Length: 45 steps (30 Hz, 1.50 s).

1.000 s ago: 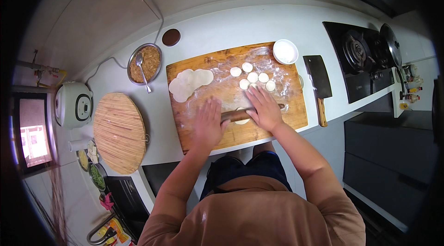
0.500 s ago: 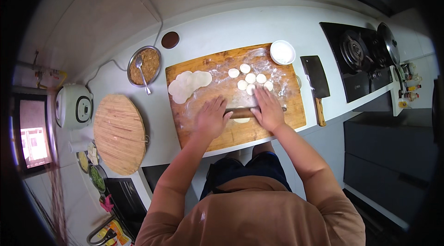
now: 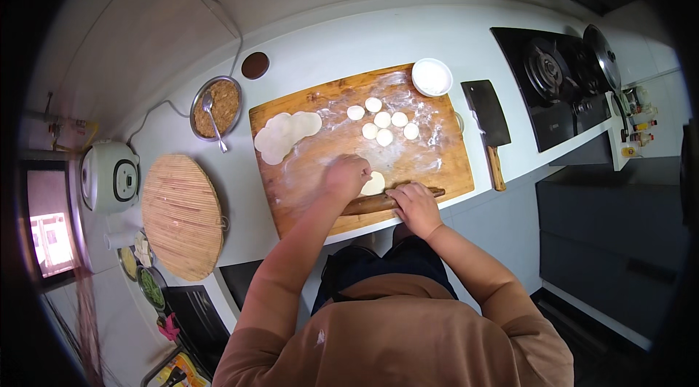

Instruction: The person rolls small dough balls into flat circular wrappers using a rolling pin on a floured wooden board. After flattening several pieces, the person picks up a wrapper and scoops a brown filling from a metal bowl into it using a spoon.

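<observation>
On a floured wooden board (image 3: 287, 187), a small flat dough round (image 3: 373, 184) lies near the front edge. My left hand (image 3: 348, 174) is closed at the round's left edge, its fingertips pinching the dough. My right hand (image 3: 415, 206) rests with bent fingers on a wooden rolling pin (image 3: 368, 204), which lies just in front of the round, nearer to me. Several small pressed dough pieces (image 3: 382, 120) sit in a cluster beyond my hands. To the far left of the board, rolled wrappers (image 3: 280, 141) overlap each other.
A white bowl of flour (image 3: 432, 75) stands at the board's far right corner. Right of it lie a cleaver (image 3: 486, 112) and a gas stove (image 3: 550, 74). On the left are a metal bowl of filling with a spoon (image 3: 222, 107), a round slatted lid (image 3: 182, 216) and a rice cooker (image 3: 109, 176).
The rolling pin has come back toward me, off the dough round. My left hand has left the pin and closed on the round's edge; my right hand has moved nearer with the pin.
</observation>
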### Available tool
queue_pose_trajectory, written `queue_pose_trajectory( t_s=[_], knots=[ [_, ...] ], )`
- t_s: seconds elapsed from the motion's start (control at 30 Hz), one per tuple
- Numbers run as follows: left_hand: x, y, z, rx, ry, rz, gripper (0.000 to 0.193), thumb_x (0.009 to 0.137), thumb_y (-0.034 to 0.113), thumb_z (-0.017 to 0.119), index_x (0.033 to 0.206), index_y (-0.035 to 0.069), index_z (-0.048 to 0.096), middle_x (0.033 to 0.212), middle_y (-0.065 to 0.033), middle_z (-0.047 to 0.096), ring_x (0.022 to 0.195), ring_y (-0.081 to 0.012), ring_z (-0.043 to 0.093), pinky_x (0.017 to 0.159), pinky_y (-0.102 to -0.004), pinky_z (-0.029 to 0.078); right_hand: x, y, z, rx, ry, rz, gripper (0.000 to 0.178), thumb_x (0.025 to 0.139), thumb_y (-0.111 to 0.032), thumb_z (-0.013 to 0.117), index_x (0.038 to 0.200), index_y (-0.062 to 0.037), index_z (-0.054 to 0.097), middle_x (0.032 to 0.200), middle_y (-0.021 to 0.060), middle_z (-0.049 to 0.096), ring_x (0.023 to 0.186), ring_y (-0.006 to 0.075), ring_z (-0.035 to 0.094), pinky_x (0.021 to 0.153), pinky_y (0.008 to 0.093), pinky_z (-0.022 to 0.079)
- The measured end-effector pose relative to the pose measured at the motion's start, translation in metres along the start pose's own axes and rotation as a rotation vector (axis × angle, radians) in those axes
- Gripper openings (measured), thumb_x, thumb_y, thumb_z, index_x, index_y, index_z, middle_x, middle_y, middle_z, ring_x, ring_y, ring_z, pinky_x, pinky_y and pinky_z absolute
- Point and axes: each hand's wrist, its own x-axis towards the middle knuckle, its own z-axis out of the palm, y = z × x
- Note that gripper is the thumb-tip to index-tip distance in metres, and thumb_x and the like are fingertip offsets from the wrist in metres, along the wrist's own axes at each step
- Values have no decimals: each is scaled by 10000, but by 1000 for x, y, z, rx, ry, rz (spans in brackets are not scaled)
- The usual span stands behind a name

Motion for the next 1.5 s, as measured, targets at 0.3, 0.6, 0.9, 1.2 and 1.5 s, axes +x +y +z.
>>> queue_pose_trajectory(
  t_s=[0.3,0.6,0.9,1.2,1.5],
  knots=[
    [-35,9,-31,-40,123,388,150,788,135,755,928,97,717,929,-45,716,931,-273,652,836,-423,510,-15,-4,-7,22,30,-36,489,709,-104,777,1183,-141,662,1063,47,616,1035,283,582,914,405,481],
    [-108,-19,-20,128,153,169,452,864,185,690,1293,67,613,1347,-123,594,1279,-306,533,1120,-462,372,-4,-2,-1,27,1,39,497,753,-124,766,1230,-132,628,1150,66,622,1089,303,578,978,423,461],
    [-59,-28,-17,332,138,33,736,919,309,659,1534,60,342,1633,-135,279,1516,-325,246,1218,-549,200,52,3,23,-148,93,69,526,909,-323,661,1353,-69,536,1431,160,489,1328,387,448,1120,463,377],
    [-42,-26,-30,343,89,71,702,946,345,631,1532,71,358,1620,-138,306,1494,-316,288,1220,-524,203,56,0,23,-149,77,225,728,917,-372,651,1510,-51,376,1565,181,361,1432,414,334,1196,497,278],
    [-76,-14,-33,90,36,25,468,903,259,678,1322,73,591,1332,-148,602,1234,-336,556,1054,-438,431,-5,-31,28,-23,-26,73,653,883,-221,677,1470,-69,434,1405,140,509,1276,361,497,1093,479,391]
  ],
)
